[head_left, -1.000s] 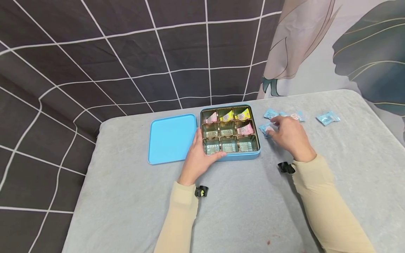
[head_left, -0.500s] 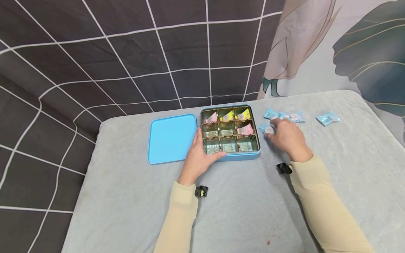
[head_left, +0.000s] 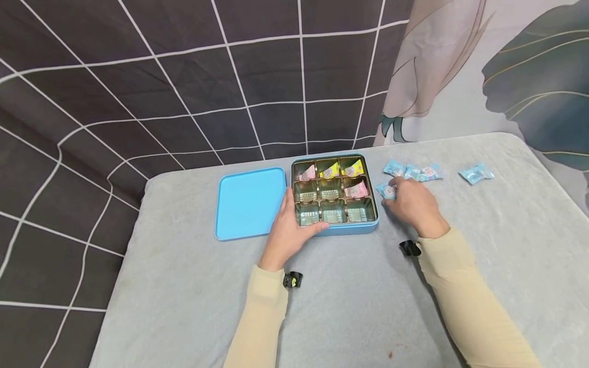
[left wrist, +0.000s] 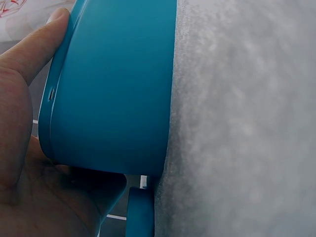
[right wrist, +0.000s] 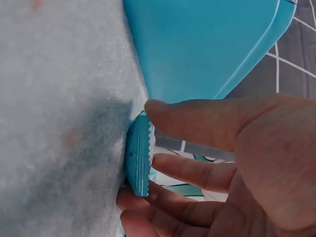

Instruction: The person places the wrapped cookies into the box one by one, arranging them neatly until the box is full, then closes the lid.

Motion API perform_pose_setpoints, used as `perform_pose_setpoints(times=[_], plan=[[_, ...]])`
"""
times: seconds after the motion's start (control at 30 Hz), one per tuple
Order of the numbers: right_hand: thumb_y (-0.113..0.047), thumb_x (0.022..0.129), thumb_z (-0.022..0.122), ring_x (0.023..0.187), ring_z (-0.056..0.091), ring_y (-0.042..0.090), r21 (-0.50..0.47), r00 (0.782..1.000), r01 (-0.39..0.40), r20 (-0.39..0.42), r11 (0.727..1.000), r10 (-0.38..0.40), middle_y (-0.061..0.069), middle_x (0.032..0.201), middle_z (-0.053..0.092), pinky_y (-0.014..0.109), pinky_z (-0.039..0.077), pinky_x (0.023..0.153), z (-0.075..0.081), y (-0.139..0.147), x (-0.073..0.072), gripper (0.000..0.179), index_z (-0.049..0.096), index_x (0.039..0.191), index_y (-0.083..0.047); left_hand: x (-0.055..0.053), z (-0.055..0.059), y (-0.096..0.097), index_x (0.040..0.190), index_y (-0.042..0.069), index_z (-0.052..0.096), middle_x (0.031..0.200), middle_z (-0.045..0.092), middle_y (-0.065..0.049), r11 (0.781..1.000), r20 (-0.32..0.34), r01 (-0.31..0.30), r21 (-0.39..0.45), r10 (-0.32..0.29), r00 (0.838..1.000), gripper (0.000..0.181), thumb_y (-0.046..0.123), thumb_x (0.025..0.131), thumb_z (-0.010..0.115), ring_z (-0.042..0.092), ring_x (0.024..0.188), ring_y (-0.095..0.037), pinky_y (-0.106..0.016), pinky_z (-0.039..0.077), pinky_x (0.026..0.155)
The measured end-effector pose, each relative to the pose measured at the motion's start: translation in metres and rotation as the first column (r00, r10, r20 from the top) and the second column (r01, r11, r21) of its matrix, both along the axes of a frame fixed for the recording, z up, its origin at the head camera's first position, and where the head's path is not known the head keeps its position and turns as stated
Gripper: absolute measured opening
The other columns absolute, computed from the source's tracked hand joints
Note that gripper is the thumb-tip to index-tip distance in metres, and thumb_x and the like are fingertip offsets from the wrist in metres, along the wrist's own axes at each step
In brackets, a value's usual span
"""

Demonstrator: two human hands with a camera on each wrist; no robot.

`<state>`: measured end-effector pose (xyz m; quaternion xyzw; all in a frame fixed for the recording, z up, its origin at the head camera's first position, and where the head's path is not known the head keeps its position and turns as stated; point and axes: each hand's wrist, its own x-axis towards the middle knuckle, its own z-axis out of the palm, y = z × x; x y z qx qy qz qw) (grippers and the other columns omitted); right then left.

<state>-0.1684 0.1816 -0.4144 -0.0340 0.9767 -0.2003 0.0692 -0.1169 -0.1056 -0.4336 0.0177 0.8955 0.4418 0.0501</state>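
Note:
A blue tin (head_left: 349,229) with a gold divided insert stands uncovered on the table. Pink and yellow wrapped candies lie in some of its compartments, such as the pink candy (head_left: 356,190). My left hand (head_left: 287,232) rests against the tin's near left corner, fingers stretched along its left side and thumb on the front rim. Just right of the tin, my right hand (head_left: 415,204) pinches a blue wrapped candy (right wrist: 139,155) between thumb and fingers, low at the table surface. The right wrist view shows the candy on edge, its crimped end visible.
Left of the tin lies its blue lid (head_left: 250,204). More blue candies (head_left: 430,172) sit behind my right hand, and a separate blue candy (head_left: 476,174) lies farther right. A grey cloth covers the table (head_left: 184,296); a dark checked curtain (head_left: 193,76) hangs behind.
My right hand has shifted slightly left and toward me around the blue candy, which has turned a little. The left hand and the tin stay in place.

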Motion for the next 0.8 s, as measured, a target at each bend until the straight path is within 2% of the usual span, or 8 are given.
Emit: perform_pose_setpoints(times=[0.43,0.6,0.8], plan=[[-0.005,0.079,0.065,0.102,0.058,0.054,-0.008,1.0,-0.003,-0.025,1.0,0.002,0.037,0.112,0.057,0.064,0.048,0.081,-0.0033,-0.0031,0.0026,0.053,0.054,0.13,0.007,0.0005,0.0007,-0.0004,0.161,0.004,0.008,0.168,0.009,-0.014,1.0,-0.013,0.001,-0.01,-0.002,1.0,0.122,0.052,0.078,0.083,0.016,0.152,-0.028,-0.047,0.024,0.119],[-0.007,0.082,0.067,0.103,0.057,0.055,-0.012,0.999,0.007,-0.052,1.0,-0.007,0.037,0.113,0.058,0.064,0.048,0.082,-0.0062,-0.0034,0.0028,0.046,0.058,0.126,0.006,0.0004,0.0004,-0.0004,0.162,0.004,0.008,0.168,0.008,-0.014,1.0,-0.012,0.001,-0.011,-0.002,1.0,0.123,0.052,0.078,0.083,0.015,0.152,-0.028,-0.048,0.024,0.119],[-0.008,0.086,0.073,0.104,0.057,0.054,-0.037,0.997,-0.023,-0.074,0.999,0.02,0.035,0.109,0.063,0.063,0.046,0.087,-0.0062,-0.0001,0.0015,0.042,0.061,0.122,0.008,0.0001,-0.0004,-0.0009,0.162,0.004,0.008,0.168,0.008,-0.013,1.0,-0.015,-0.001,-0.006,0.001,1.0,0.123,0.052,0.078,0.083,0.015,0.152,-0.028,-0.048,0.023,0.119]])
